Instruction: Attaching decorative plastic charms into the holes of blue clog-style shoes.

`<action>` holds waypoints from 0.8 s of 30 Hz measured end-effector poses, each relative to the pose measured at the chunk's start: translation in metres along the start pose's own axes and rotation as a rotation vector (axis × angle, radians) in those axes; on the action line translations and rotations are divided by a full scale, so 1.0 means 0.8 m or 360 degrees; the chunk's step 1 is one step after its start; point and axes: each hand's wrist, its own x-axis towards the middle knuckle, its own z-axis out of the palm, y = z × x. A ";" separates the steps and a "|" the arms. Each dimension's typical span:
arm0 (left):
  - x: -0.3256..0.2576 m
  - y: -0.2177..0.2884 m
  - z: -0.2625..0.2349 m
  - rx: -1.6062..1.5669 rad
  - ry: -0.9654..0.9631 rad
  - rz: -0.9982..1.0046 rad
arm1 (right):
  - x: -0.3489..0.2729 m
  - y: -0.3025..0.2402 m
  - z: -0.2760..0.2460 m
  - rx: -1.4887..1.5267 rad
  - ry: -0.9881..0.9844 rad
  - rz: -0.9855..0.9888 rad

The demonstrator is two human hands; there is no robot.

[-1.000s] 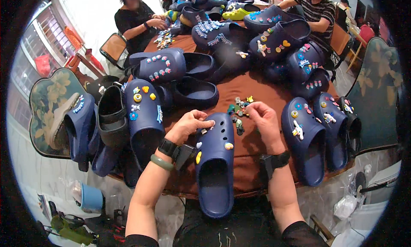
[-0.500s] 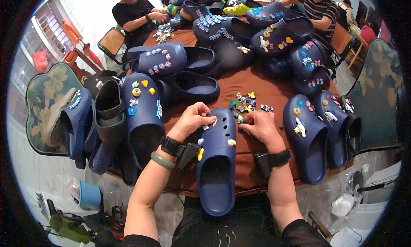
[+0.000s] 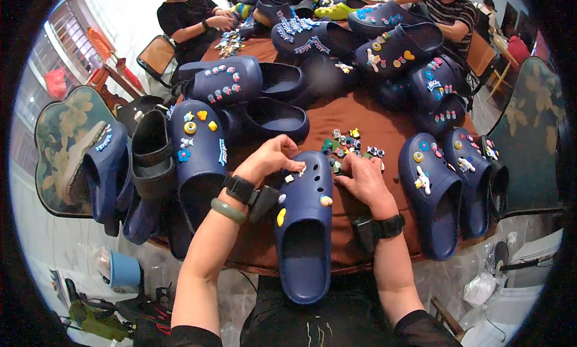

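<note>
A navy clog lies in front of me with its toe pointing away. White charms sit on its upper left, with yellow and pastel ones lower down; several holes on the right show bare. At the toe, my left hand rests its thumb on a white charm, with its fingertips apart from the thumb. Just right of the clog, my right hand reaches its fingers into a pile of small mixed charms. Its thumb is apart from the fingers, and nothing clearly shows between them.
Decorated navy clogs stand on my left, beside black ones. More clogs line the right side. Others are heaped across the brown tablecloth. Two people sit at the far side, one handling charms. A blue bucket stands on the floor.
My left fingers have parted from the thumb, which stays at the white charm. My right fingers have moved slightly within the charm pile. The clog has hardly moved.
</note>
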 end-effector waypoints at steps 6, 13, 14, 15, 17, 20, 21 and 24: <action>-0.034 -0.003 0.014 -0.0372 -0.0292 -0.0038 | 0.001 0.013 0.003 0.0076 -0.0056 0.0135; -0.050 0.027 0.042 -0.0339 -0.0197 -0.0071 | 0.003 0.017 0.012 0.0142 0.0067 0.0097; -0.048 0.027 0.046 -0.0337 -0.0193 -0.0080 | 0.004 0.017 0.014 0.0153 0.0061 0.0102; -0.045 0.026 0.051 -0.0232 -0.0190 -0.0040 | 0.002 0.017 0.012 0.0123 0.0107 0.0068; -0.045 0.030 0.053 -0.0160 -0.0217 -0.0042 | 0.003 0.013 0.005 0.0181 0.0022 0.0112; -0.050 0.026 0.055 -0.0238 -0.0150 -0.0022 | 0.005 0.009 0.001 0.0243 -0.0031 0.0157; -0.052 0.024 0.054 -0.0234 -0.0155 -0.0021 | 0.008 0.006 -0.002 0.0308 -0.0025 0.0169; -0.054 0.015 0.055 -0.0197 -0.0009 0.0005 | 0.009 0.017 0.007 0.0688 0.0046 0.0156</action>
